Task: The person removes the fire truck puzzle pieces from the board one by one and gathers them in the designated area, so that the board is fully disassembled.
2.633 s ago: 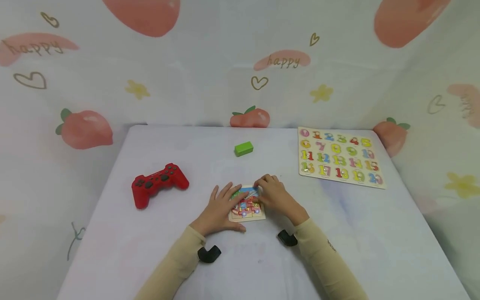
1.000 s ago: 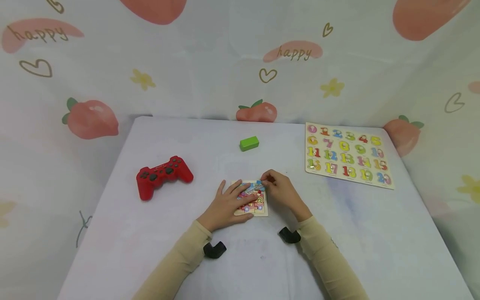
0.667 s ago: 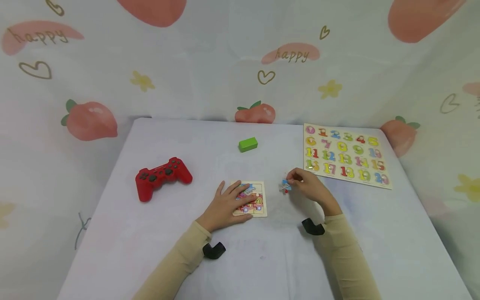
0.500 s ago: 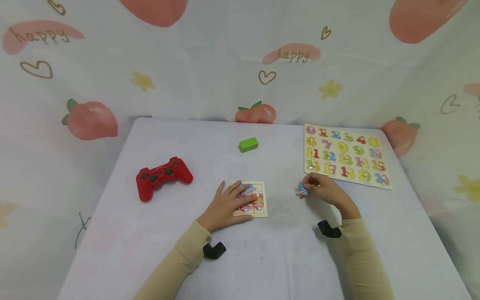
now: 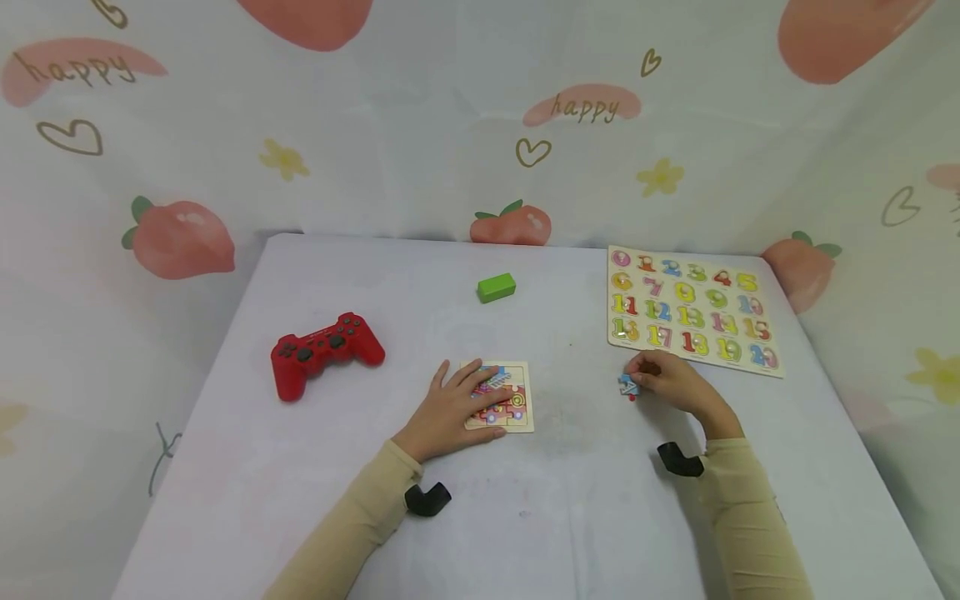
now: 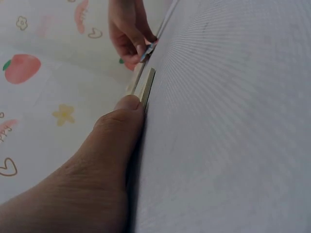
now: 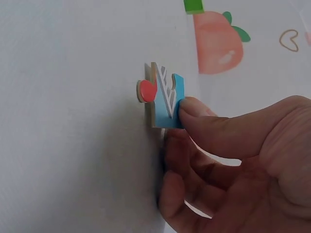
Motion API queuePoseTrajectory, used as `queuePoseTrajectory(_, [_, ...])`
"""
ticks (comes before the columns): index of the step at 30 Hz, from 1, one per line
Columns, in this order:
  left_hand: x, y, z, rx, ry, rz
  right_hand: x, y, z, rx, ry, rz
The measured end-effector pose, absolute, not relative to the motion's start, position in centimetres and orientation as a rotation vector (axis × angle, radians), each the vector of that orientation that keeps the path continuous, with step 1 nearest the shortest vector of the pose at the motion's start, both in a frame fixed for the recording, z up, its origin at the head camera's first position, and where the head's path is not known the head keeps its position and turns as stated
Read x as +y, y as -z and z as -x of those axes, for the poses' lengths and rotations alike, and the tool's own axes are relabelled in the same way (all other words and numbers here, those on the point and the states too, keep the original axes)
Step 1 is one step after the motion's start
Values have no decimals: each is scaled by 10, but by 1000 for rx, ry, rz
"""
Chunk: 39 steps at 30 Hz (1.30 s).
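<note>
A small wooden jigsaw puzzle with a red vehicle picture lies at the table's middle. My left hand rests over it with fingers spread, covering its left part; the left wrist view shows the thumb along the puzzle's edge. To the right, my right hand pinches a blue jigsaw piece with grey-white stripes and a red knob between thumb and fingers. In the head view that piece is close to the tabletop; whether it touches cannot be told.
A number puzzle board lies at the back right, just beyond my right hand. A green block sits at the back middle. On the left is a red game controller. A printed cloth backdrop rises behind the white table.
My right hand has pulled the blue jigsaw piece from the puzzle's upper right corner and carried it rightward across the table. In the last second the left hand has stayed on the puzzle.
</note>
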<state>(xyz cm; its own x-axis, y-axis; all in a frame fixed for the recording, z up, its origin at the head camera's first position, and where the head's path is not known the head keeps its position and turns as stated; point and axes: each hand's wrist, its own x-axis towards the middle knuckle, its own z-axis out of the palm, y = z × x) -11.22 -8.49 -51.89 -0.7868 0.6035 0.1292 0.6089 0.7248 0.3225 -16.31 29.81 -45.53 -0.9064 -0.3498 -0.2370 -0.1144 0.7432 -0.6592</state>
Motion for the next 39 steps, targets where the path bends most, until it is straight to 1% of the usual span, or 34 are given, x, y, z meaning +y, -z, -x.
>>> queuePoseTrajectory(10, [-85,521,113,-2916,545,1015,296,461,164,2636,902,355])
queuePoseTrajectory(14, [-85,519,113,-2925,545,1016,288,457,163,2693,840,350])
queuePoseTrajectory(17, [-85,519,113,-2930,537,1016,270,450,158,2740,828,405])
queuePoseTrajectory(22, [-85,519,112,-2926,571,1010,221,440,144,2732,844,668])
queuePoseTrajectory(24, [-85,520,113,-2923,586,999,201,441,140,2680,843,735])
queuePoseTrajectory(28, [-85,522,111,-2897,611,982,169,449,136,2590,826,784])
queuePoseTrajectory(33, [-86,523,111,-2879,635,987,151,460,137,2581,788,845])
queuePoseTrajectory(39, [-86,521,112,-2898,608,964,145,464,139,2624,770,813])
